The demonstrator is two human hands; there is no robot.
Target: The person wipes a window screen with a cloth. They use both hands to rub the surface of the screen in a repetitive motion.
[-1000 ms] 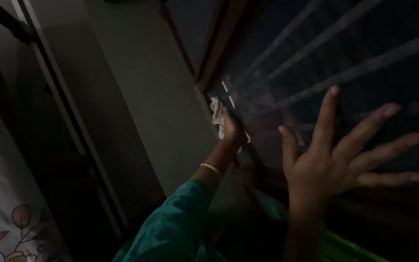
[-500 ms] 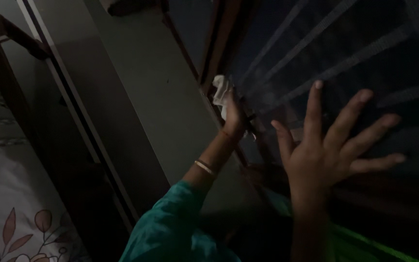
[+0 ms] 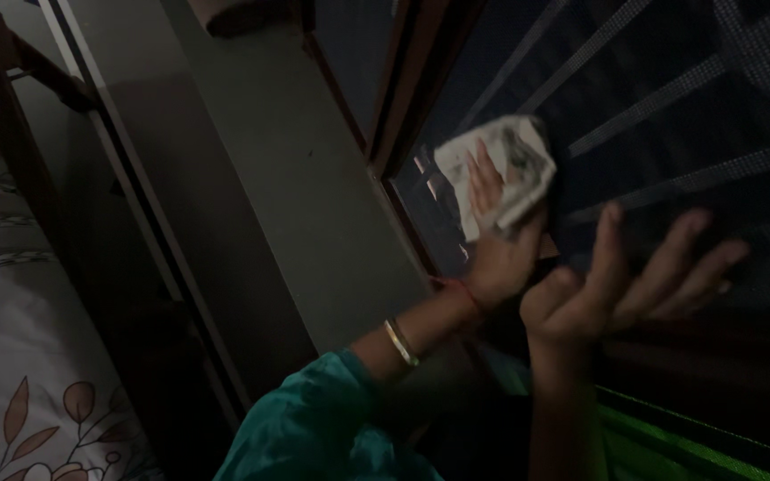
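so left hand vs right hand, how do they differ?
The left hand grips a white cloth against the window; the right hand holds nothing. The left sits higher, by the frame; the right is lower, fingers spread on the pane. The left wrist has a bangle; the right wrist shows none. Both touch the window.

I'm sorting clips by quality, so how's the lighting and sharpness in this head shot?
Head view: very dim, most of it in shadow; the window is nearly black. The brightest things are the cloth in the left hand and the wall. The right hand looks soft. No glare.
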